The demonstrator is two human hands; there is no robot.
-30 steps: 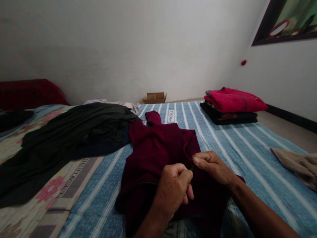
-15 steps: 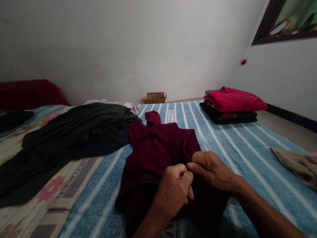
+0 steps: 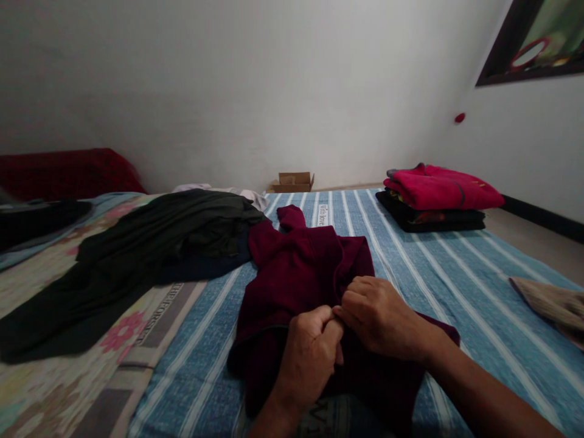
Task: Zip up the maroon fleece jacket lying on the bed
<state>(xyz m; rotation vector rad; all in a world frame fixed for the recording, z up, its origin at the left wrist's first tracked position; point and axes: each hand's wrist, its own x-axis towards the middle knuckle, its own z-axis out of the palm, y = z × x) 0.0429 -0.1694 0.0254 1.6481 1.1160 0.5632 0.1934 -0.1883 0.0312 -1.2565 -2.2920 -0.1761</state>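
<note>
On the bed [image 3: 456,267], left hand [image 3: 310,350] and right hand [image 3: 378,316] meet, each grip pinched shut on the maroon top [image 3: 296,274] at its front, likely working a fastener, dark clothes [image 3: 150,243] left of them.

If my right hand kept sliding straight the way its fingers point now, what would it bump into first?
The right hand points left and slightly toward you, fingertips already against the left hand over the maroon garment. It would most likely press into that left hand first, though depth is hard to judge.
</note>
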